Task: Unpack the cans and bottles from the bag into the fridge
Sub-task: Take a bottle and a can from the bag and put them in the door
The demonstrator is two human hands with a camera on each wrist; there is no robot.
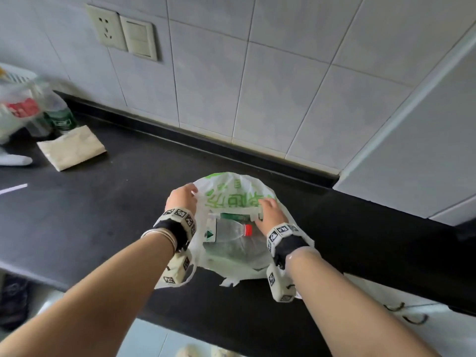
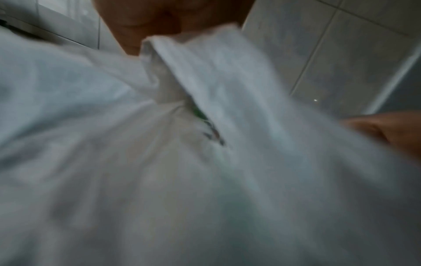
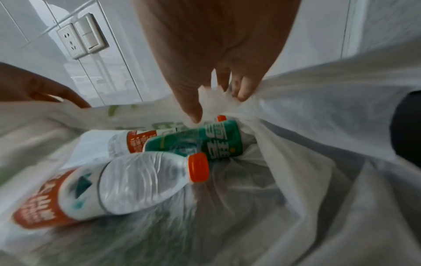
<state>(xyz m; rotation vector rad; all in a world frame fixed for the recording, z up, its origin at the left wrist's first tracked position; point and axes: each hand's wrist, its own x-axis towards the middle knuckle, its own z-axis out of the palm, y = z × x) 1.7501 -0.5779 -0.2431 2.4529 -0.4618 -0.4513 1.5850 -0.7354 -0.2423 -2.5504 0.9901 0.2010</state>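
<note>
A white plastic bag [image 1: 233, 191] printed in green sits on the black countertop [image 1: 103, 202], its mouth held open between the two hands: the left hand [image 1: 181, 199] grips the rim on its side, fingers curled over the plastic, and the right hand [image 1: 270, 211] pinches bunched plastic on the opposite edge. Inside the bag, just below the right hand's fingertips [image 3: 243, 93], lie a clear water bottle [image 3: 127, 185] with an orange-red cap [image 3: 198, 170], a green-labelled bottle [image 3: 205, 142] touching it, and another bottle behind.
</note>
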